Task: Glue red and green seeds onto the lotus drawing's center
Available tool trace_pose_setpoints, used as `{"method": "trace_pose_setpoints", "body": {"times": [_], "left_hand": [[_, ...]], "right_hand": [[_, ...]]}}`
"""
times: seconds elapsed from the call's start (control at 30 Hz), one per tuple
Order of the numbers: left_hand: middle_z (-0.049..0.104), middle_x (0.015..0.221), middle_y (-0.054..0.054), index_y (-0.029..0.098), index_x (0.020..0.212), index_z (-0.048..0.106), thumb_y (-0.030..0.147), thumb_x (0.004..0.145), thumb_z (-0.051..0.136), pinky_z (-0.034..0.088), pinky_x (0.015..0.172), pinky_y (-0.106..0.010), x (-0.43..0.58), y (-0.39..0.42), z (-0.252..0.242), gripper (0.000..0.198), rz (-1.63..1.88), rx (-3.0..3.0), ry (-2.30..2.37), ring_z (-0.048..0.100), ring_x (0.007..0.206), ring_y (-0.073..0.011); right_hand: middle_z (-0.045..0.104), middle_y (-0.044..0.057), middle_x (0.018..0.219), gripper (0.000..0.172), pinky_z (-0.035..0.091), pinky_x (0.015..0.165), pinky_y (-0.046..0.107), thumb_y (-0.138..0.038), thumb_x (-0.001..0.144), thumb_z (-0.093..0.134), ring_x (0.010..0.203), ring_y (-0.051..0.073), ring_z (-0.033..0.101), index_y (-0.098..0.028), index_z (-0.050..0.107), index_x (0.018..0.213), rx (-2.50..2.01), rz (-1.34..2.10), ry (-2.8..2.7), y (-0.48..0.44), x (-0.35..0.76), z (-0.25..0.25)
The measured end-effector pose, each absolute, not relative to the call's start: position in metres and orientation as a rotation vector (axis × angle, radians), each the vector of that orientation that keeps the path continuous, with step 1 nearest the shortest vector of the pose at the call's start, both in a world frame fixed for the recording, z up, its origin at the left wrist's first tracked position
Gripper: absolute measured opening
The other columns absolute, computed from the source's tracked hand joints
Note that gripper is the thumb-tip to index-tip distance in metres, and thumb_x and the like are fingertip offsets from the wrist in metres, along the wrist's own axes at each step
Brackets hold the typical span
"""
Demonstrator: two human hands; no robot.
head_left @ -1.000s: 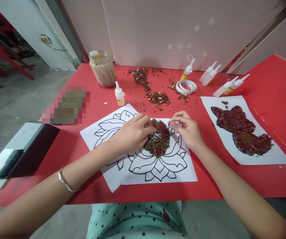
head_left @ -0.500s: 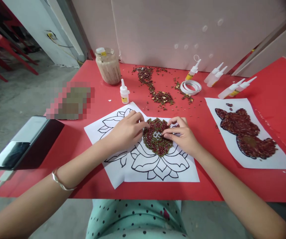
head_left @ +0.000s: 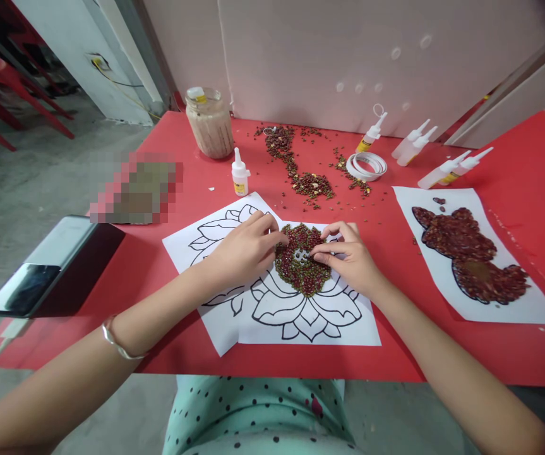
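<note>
Reading the clock from the middle of the bean patch, with twelve pointing away from the person, the step in hand looks like the close work at the patch's core: small beans cover a disc of green and dark red on the flower sheet, which lies flat on the red surface, while a small pale centre with a few dark dots shows through. The right hand comes in from three o'clock, thumb and forefinger tips reaching the edge of that centre; they look nearly together, but whether they are clamped on a bean is too small to tell. The left hand sits between nine and ten, its fingers bent over the patch's rim, and I cannot tell whether they press, pinch or merely hover. From six o'clock outward the outlined petals carry no beans, so only the middle of the design seems done. What the next move calls for, I judge, is a light, exact touch at the centre, with the wrists lifted enough not to drag beans that may not be firmly stuck. More loose beans lie just past twelve, and a small bottle stands upright near half past ten, both within easy reach should the pale spot want more filling.
</note>
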State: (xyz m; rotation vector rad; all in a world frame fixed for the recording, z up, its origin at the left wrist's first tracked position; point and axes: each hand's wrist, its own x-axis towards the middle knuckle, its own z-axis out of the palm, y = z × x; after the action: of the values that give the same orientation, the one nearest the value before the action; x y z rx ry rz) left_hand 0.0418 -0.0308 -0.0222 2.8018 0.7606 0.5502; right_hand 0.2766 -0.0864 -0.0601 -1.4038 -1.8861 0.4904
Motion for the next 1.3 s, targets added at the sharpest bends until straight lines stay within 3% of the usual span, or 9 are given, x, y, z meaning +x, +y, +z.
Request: {"method": "trace_pose_setpoints", "body": {"times": [1.3], "left_hand": [[0.055, 0.091, -0.009, 0.014, 0.099, 0.065, 0.007, 0.081, 0.043, 0.046, 0.073, -0.032, 0.0427, -0.0317, -0.0227, 0.029, 0.565, 2.784, 0.746, 0.046, 0.084, -0.0188]], "right_hand": [[0.054, 0.004, 0.094, 0.012, 0.044, 0.085, 0.046, -0.027, 0.08, 0.064, 0.094, 0.022, 0.045, -0.034, 0.074, 0.076, -1.385, 0.409, -1.928, -0.0858, 0.277, -0.0603]]}}
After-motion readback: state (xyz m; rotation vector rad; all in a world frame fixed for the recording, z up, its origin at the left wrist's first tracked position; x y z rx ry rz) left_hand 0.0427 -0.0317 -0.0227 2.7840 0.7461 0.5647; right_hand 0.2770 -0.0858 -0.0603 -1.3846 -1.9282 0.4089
